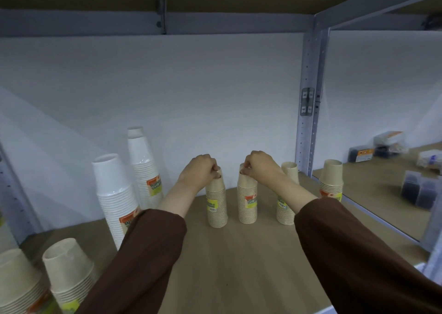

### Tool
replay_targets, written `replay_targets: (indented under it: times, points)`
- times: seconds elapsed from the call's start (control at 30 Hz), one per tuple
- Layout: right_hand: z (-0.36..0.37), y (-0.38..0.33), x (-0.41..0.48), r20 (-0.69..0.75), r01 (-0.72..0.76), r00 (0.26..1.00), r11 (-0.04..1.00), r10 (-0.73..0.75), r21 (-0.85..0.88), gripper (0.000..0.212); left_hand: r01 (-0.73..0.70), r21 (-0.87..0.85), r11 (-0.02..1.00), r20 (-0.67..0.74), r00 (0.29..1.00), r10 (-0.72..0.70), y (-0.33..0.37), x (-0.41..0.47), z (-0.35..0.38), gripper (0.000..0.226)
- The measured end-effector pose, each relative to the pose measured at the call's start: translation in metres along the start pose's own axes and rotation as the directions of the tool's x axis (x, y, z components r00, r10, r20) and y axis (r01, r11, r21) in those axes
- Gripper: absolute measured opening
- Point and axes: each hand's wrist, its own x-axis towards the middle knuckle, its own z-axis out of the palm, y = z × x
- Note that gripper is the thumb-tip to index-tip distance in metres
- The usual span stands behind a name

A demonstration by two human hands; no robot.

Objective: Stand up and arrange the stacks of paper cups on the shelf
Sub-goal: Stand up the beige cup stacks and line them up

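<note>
Two small beige cup stacks stand upright side by side near the back of the wooden shelf [239, 254]. My left hand [199, 170] grips the top of the left beige stack [217, 206]. My right hand [259, 166] grips the top of the right beige stack [247, 203]. A third beige stack [285, 208] stands just right of them, partly hidden behind my right forearm. A fourth beige stack [331, 182] stands beyond the shelf post. All stacks are upside down, wrapped, with yellow and orange labels.
Two tall white cup stacks [114, 196] [144, 167] stand at the left. Two wider beige stacks [69, 275] [16, 287] sit at the front left corner. A grey metal post [308, 103] divides the shelf from the right bay, where dark packaged boxes [418, 191] lie.
</note>
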Motion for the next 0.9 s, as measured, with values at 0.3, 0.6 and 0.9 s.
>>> replay_targets:
  times: [0.3,0.6,0.9]
  points:
    - [-0.004,0.006,-0.001,0.011,0.014,1.000,0.998,-0.015,0.056,0.036,0.025,-0.003,1.000,-0.052,0.998,-0.025,0.006,0.002,0.003,0.027]
    - [-0.010,0.009,0.000,0.065,0.020,0.998,0.994,-0.027,0.110,0.032,0.033,-0.029,0.999,-0.028,0.999,-0.034,-0.001,0.000,0.001,0.026]
    - [-0.007,0.010,-0.001,0.053,0.017,0.998,0.987,-0.026,0.162,0.033,0.044,0.001,0.999,-0.036,0.998,-0.044,0.005,0.000,0.007,0.030]
